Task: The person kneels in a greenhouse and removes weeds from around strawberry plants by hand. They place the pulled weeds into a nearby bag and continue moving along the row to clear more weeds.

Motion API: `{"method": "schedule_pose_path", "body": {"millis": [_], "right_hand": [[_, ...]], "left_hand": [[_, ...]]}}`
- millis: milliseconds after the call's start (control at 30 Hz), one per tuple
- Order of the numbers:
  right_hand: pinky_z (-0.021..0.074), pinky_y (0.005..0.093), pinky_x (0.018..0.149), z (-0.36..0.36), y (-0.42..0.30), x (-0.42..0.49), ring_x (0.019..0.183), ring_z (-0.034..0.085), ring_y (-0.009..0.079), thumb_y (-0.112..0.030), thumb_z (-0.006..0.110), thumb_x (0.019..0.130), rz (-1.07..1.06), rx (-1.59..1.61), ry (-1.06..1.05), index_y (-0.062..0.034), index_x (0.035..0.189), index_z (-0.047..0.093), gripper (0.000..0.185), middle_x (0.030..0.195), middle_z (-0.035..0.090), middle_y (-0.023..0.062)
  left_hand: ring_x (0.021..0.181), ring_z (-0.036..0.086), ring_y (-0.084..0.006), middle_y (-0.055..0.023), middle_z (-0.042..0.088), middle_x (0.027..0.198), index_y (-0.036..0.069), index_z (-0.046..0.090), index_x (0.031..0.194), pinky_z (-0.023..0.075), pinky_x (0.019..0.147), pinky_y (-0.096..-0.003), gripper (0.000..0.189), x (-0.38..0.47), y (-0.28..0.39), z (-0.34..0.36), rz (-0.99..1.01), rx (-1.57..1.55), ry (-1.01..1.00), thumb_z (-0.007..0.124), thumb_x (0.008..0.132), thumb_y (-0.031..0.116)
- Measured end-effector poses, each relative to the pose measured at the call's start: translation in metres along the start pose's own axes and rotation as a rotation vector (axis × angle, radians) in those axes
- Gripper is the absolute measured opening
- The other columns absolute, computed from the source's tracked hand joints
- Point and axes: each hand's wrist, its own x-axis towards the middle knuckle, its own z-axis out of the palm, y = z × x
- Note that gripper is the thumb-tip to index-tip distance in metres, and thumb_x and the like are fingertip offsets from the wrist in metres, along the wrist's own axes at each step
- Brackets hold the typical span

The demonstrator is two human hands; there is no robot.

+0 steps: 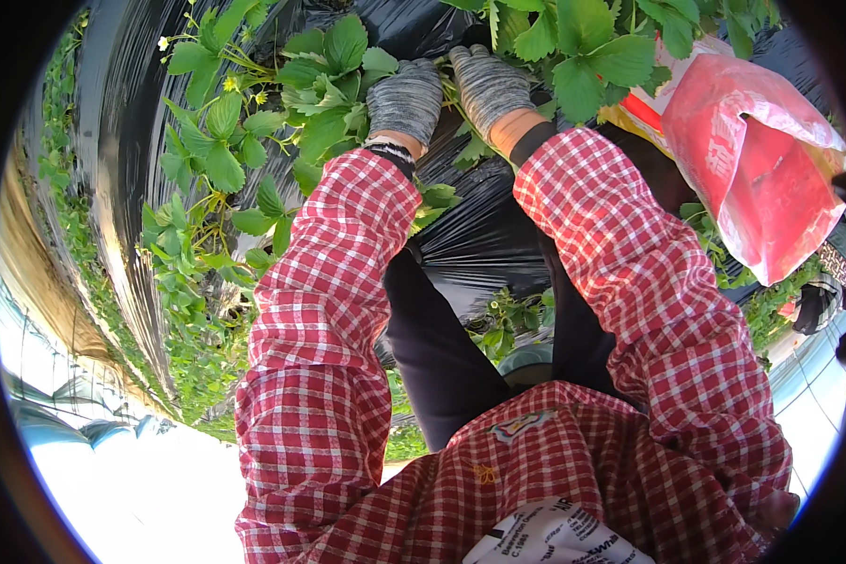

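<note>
My left hand [407, 100], in a grey knit glove, is curled at the edge of a strawberry plant [328, 106]. Close beside it, my right hand [492, 86] wears a matching glove and bends inward near the leaves of another strawberry plant [585, 56]. Pale green stems [450, 95] run through the narrow gap between both hands. My fingertips point away from me and are mostly hidden, so whether they grip the stems cannot be told. Black plastic mulch film [476, 236] lies beneath the plants.
A crumpled red and white plastic sack [754, 162] bearing writing stands at the right. White strawberry flowers [163, 44] show at upper left. More plant rows [204, 338] run along the left. My knees [430, 338] are bent over a low plant [511, 321].
</note>
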Motion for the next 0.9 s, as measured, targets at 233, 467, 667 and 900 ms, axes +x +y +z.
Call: {"method": "schedule_pose_path", "body": {"millis": [233, 467, 667, 900], "right_hand": [[0.05, 0.0417, 0.076, 0.013, 0.021, 0.016, 0.093, 0.061, 0.0313, -0.009, 0.049, 0.084, -0.128, -0.136, -0.178, -0.0081, 0.109, 0.055, 0.026, 0.1, 0.062, 0.0158], [0.0493, 0.0388, 0.069, 0.032, 0.041, 0.075, 0.083, 0.061, 0.0282, -0.005, 0.058, 0.077, -0.244, -0.099, -0.545, -0.0055, 0.1, 0.064, 0.024, 0.096, 0.063, 0.0121], [0.0486, 0.0307, 0.067, 0.038, 0.088, 0.029, 0.072, 0.059, 0.0192, -0.018, 0.061, 0.078, -0.285, 0.542, -0.716, -0.005, 0.099, 0.062, 0.024, 0.095, 0.065, 0.0062], [0.046, 0.0321, 0.072, 0.061, 0.087, -0.035, 0.083, 0.058, 0.0222, -0.019, 0.052, 0.084, 0.14, 0.665, 0.093, -0.0047, 0.11, 0.057, 0.03, 0.097, 0.061, 0.0119]], "left_hand": [[0.096, 0.059, -0.0301, -0.0149, 0.062, 0.105, 0.007, 0.063, 0.103, 0.049, 0.078, -0.0431, 0.024, 0.012, 0.022, 0.034, -0.044, -0.345, 0.004, 0.05, 0.086, 0.018], [0.088, 0.061, -0.0292, -0.018, 0.064, 0.096, 0.004, 0.06, 0.109, 0.0456, 0.079, -0.0352, 0.035, 0.013, 0.006, 0.043, -0.242, -0.808, -0.102, 0.059, 0.082, 0.026], [0.083, 0.061, -0.0205, -0.0152, 0.065, 0.094, 0.001, 0.056, 0.114, 0.0469, 0.077, -0.0292, 0.045, -0.037, -0.041, 0.017, -0.316, -1.214, -0.337, 0.067, 0.081, 0.029], [0.072, 0.053, -0.0064, 0.0009, 0.06, 0.083, 0.003, 0.058, 0.099, 0.0425, 0.063, -0.0198, 0.021, -0.113, 0.003, 0.004, -0.435, -1.537, 0.225, 0.065, 0.084, 0.016]]}}
